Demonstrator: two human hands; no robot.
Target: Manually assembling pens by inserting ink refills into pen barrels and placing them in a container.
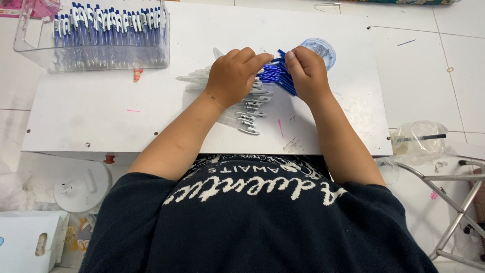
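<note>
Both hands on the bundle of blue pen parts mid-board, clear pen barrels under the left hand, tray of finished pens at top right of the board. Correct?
Not quite: the head view shows the clear tray of finished pens at the board's top left. The rest holds: left hand and right hand on the blue pen parts, clear barrels under the left hand.

A clear plastic box [91, 35] stands at the far left corner of the white surface [101, 111]. It is long and see-through, and it is packed with blue and white pens standing in rows. A small round clear tub [323, 50] with a blue rim sits at the far right side. A crumpled clear plastic bag [419, 141] lies on the floor just past the right edge. A white box [28, 240] sits low at the left.
</note>
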